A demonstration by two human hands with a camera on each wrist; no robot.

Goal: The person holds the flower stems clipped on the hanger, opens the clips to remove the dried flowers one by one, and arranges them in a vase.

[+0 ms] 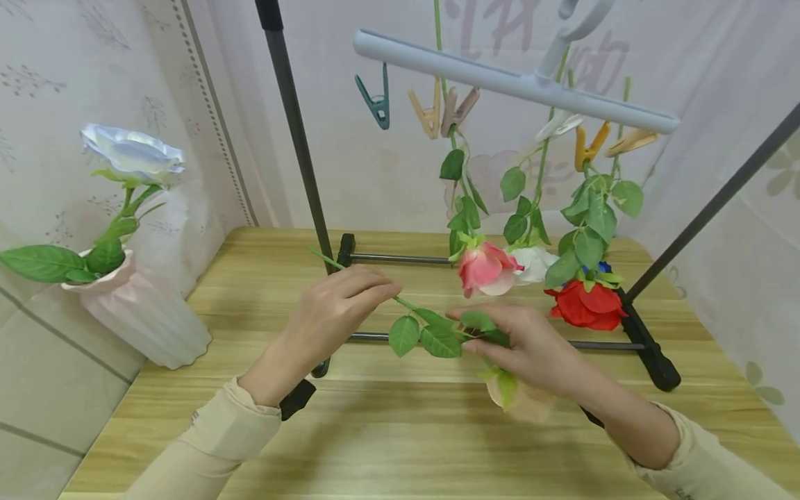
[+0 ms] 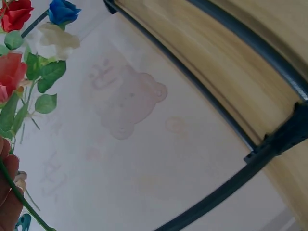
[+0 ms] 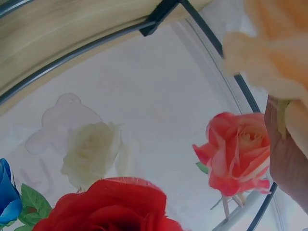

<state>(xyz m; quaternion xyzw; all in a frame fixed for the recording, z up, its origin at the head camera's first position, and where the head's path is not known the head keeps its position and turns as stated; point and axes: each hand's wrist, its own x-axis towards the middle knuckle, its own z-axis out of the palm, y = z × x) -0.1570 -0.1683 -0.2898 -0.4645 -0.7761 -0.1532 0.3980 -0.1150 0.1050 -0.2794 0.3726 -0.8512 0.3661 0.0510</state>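
Observation:
A peach artificial rose (image 1: 525, 401) is held head down and slanting between both hands. My left hand (image 1: 337, 305) pinches its green stem (image 1: 405, 303) near the cut end, which sticks out past the fingers. Closer to the bloom, my right hand (image 1: 531, 340) grips the stem among the leaves (image 1: 440, 340). In the right wrist view the peach petals (image 3: 274, 53) loom large beside the fingers. Behind the hands, a pink rose (image 1: 486, 269), a white rose (image 1: 535, 265), a red rose (image 1: 587, 305) and a mostly hidden blue rose (image 1: 603, 267) hang upside down from clips.
A pale hanger (image 1: 500, 78) carries the clips; a teal clip (image 1: 377, 104) and a light yellow clip (image 1: 428, 114) hold no flower. Black rack posts (image 1: 296, 132) frame it on the wooden table (image 1: 387, 437). At left, a pleated vase (image 1: 150, 319) holds a light blue rose (image 1: 134, 153).

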